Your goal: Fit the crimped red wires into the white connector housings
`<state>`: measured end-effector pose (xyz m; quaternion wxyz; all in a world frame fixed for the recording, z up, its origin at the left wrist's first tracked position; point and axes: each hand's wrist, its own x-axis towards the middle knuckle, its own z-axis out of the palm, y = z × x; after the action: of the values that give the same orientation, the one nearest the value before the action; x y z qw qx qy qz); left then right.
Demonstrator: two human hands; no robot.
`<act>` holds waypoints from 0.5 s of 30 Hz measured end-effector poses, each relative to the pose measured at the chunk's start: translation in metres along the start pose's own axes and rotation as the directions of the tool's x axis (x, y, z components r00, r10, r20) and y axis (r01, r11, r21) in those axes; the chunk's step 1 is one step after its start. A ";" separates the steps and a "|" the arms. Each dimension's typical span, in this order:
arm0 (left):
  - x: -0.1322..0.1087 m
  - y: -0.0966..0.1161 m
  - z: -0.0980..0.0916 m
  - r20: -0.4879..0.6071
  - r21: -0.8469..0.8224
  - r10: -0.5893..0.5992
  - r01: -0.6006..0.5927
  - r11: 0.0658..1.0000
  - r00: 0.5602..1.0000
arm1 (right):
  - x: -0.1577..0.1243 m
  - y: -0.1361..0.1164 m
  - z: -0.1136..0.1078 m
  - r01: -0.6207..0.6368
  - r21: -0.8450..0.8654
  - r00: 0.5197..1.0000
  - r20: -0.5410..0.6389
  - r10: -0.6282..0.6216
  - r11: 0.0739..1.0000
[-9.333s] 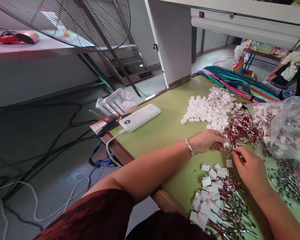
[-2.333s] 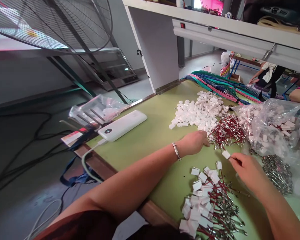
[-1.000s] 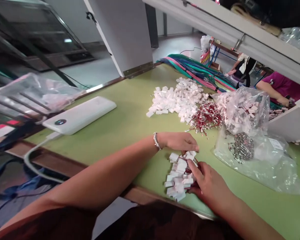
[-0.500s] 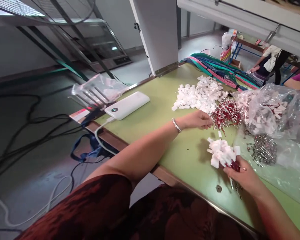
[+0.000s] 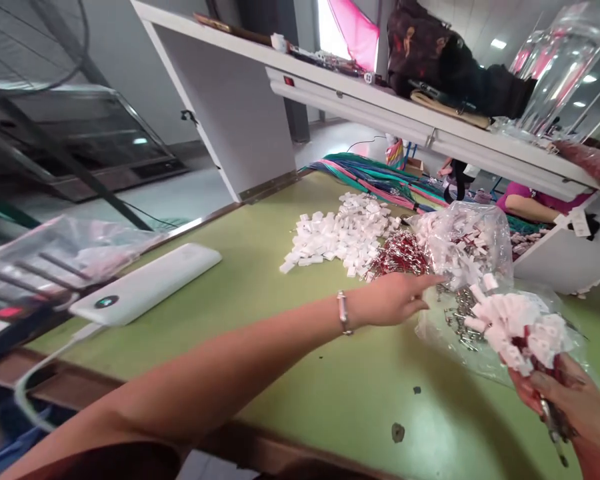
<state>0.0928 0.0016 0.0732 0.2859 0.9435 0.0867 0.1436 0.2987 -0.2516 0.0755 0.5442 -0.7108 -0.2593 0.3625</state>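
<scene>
My left hand (image 5: 393,299), a bracelet at its wrist, reaches over the green tabletop. Its index finger stretches forward and the thumb stands apart, with nothing visible in the grasp. Just behind it lies a pile of short red wires with metal tips (image 5: 403,252). My right hand (image 5: 567,397) is closed around a bundle of red wires with white plastic connectors (image 5: 517,327), connector ends up and metal ends hanging below. Loose white connectors (image 5: 335,233) form a heap beyond the left hand. Metal-tipped pieces (image 5: 463,320) lie on clear plastic between the hands.
A clear bag of white connectors (image 5: 480,233) stands behind the right hand. A white power bank (image 5: 150,283) with a cable lies left. Long coloured wires (image 5: 360,173) run along the back, under a raised shelf (image 5: 410,123). A co-worker's arm (image 5: 535,205) shows beyond.
My view has swung up and to the right. The left hand has moved from the red wires toward the plastic bag, index finger now extended. The right hand has lifted the bundle rightward.
</scene>
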 end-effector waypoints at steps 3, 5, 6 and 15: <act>0.044 0.029 0.003 0.083 0.292 -0.060 0.034 0.956 0.995 | 0.017 -0.013 -0.019 0.046 0.024 0.998 -0.036 -0.045 0.999; 0.068 0.038 0.006 0.042 0.389 -0.111 0.086 0.917 0.993 | 0.032 -0.023 -0.017 0.095 0.049 0.995 -0.046 -0.093 0.994; 0.075 0.039 0.008 0.019 0.410 -0.124 0.105 0.906 0.992 | 0.039 -0.028 -0.013 0.111 0.065 0.993 -0.034 -0.109 0.992; 0.044 0.012 0.033 0.013 0.585 0.167 -0.143 0.798 0.986 | 0.098 -0.049 0.039 0.020 0.059 0.986 0.162 -0.030 0.998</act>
<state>0.1465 -0.0148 0.0633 -0.0318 0.9865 0.0545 0.1514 0.3280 -0.1412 0.0941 0.5458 -0.6596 -0.3014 0.4198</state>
